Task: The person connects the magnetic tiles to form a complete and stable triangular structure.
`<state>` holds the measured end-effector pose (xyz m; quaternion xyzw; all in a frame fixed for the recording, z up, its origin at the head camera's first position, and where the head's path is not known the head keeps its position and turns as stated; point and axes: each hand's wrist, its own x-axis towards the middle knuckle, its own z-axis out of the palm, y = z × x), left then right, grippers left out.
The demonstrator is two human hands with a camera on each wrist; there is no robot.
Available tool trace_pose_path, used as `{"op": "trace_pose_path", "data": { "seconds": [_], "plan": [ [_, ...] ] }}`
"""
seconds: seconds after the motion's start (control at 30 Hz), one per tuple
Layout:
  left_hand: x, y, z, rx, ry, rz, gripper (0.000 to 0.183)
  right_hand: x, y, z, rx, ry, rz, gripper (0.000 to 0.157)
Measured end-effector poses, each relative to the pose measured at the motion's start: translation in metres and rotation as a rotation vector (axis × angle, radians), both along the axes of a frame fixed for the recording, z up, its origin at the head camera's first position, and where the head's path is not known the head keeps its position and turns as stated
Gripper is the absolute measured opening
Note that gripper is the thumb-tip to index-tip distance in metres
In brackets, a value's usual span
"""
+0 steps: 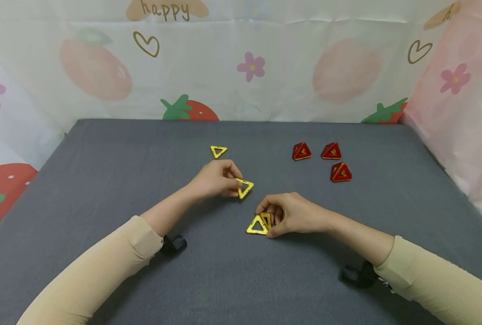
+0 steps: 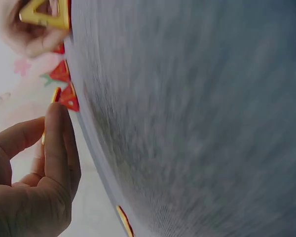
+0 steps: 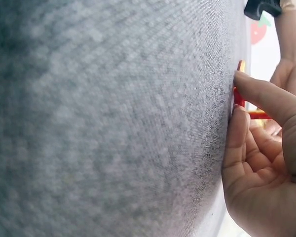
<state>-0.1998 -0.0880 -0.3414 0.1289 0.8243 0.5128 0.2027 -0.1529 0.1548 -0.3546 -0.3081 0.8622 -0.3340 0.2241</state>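
My left hand point(image 1: 220, 178) pinches a yellow triangular tile frame point(image 1: 248, 191) by one corner, above the grey cloth. In the left wrist view that tile point(image 2: 56, 95) is seen edge-on between thumb and fingers. Close to the cloth, my right hand point(image 1: 295, 213) grips a yellow triangular frame point(image 1: 257, 232) with a second one point(image 1: 266, 214) standing at an angle against it. Red edges of these pieces point(image 3: 240, 97) show between thumb and fingertips in the right wrist view; my palm and fingers hide part of them.
Another yellow triangle frame point(image 1: 218, 147) lies flat on the cloth beyond my left hand. Three red pyramids point(image 1: 341, 172) made of triangles stand at the back right. A printed curtain point(image 1: 281, 104) rises behind the grey table point(image 1: 143, 144), and more curtain borders both sides.
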Motion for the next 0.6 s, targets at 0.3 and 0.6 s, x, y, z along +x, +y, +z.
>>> {"op": "trace_pose_path", "data": {
  "seconds": [0.3, 0.6],
  "plan": [
    [0.029, 0.002, 0.0, -0.054, -0.035, -0.05, 0.012, 0.001, -0.001, 0.001, 0.008, 0.008, 0.004, 0.042],
    [0.043, 0.006, -0.004, -0.097, -0.051, -0.088, 0.01, 0.0, 0.0, -0.001, -0.005, 0.003, 0.001, 0.042]
  ]
}}
